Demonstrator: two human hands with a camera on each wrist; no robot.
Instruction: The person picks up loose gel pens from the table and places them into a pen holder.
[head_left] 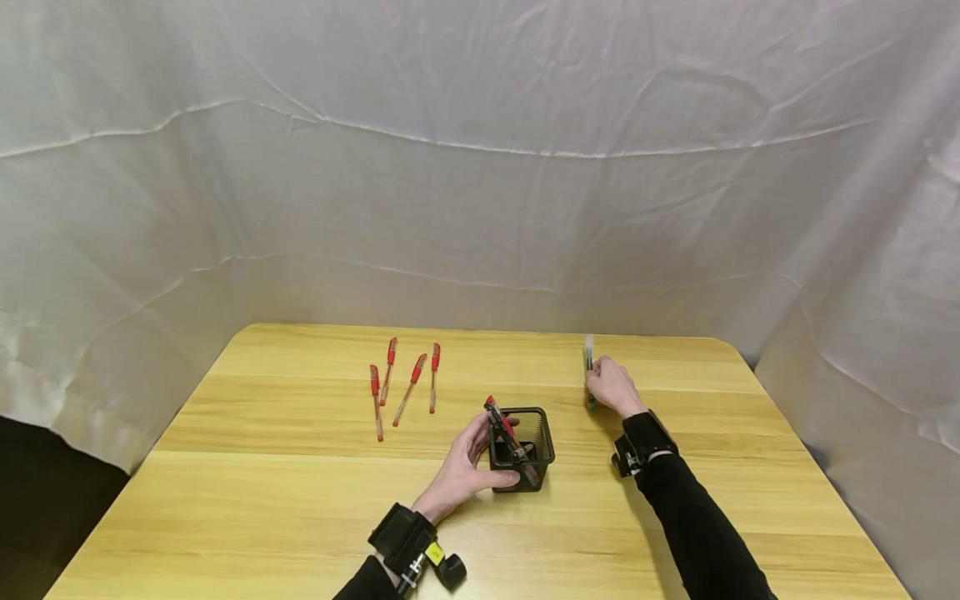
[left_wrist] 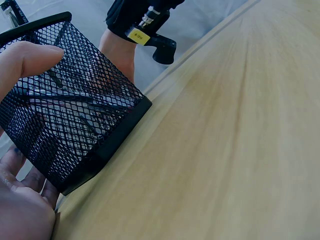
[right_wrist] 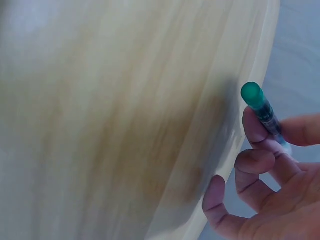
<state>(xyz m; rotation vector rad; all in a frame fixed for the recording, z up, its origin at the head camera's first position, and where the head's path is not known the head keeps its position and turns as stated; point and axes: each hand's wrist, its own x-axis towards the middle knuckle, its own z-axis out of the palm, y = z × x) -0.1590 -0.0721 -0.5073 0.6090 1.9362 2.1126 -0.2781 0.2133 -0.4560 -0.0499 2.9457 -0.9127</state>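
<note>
My left hand (head_left: pixel 467 471) grips a black mesh pen holder (head_left: pixel 542 473) from its left side, thumb along the near wall and fingers round the far side. Inside the holder lean a red-capped pen (head_left: pixel 507 427) and some dark pens, partly hidden by the mesh (left_wrist: pixel 75 115). Over the far right of the table, my right hand (head_left: pixel 615 387) pinches a slim pen (head_left: pixel 589 354) between thumb and index finger. The right wrist view shows its green end (right_wrist: pixel 252 95) sticking out past the fingertips, while the other fingers curl loosely below.
Several red-capped pens (head_left: pixel 412 388) lie apart on the wooden table (head_left: pixel 285 500), left of the holder. A pale cloth (head_left: pixel 450 208) hangs behind the table's far edge and along both sides.
</note>
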